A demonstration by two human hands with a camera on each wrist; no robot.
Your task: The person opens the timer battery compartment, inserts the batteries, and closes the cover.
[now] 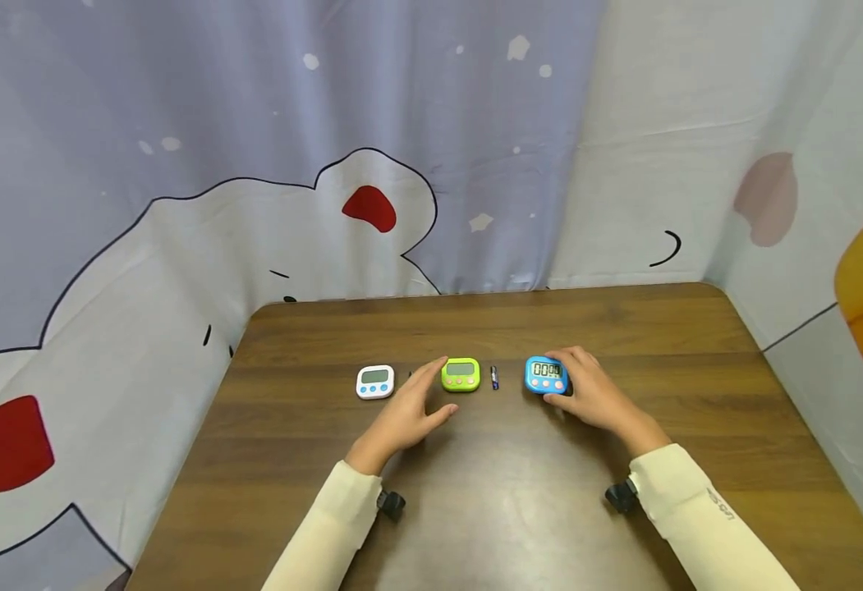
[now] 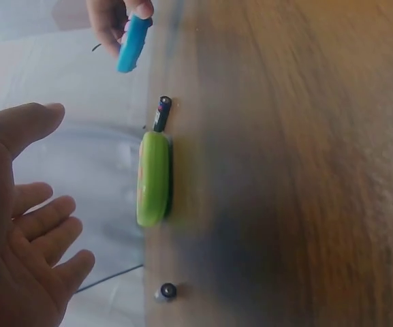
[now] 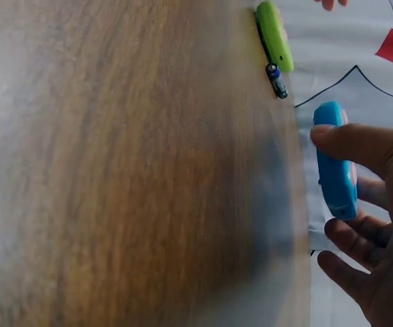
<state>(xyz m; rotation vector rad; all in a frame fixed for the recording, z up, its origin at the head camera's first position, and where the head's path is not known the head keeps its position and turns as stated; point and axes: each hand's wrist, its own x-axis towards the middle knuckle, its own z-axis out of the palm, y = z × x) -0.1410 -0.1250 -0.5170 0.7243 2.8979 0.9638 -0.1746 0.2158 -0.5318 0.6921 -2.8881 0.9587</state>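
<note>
A blue digital timer point(image 1: 546, 375) is held by my right hand point(image 1: 594, 397), thumb at its near edge and fingers at its far edge. Its display shows zeros. The right wrist view has the same blue timer point(image 3: 335, 163) edge-on, raised off the tabletop. My left hand point(image 1: 409, 414) is over the table with thumb and fingers spread, holding nothing. Beside its fingertips lies a green timer point(image 1: 461, 375), its display blank. In the left wrist view the green timer point(image 2: 154, 178) stands apart from the open left palm.
A white timer point(image 1: 375, 382) lies left of my left hand. One small battery point(image 1: 494, 377) is between the green and blue timers. Another battery point(image 2: 166, 291) shows in the left wrist view. A patterned curtain point(image 1: 475, 148) hangs behind the wooden table point(image 1: 520, 501).
</note>
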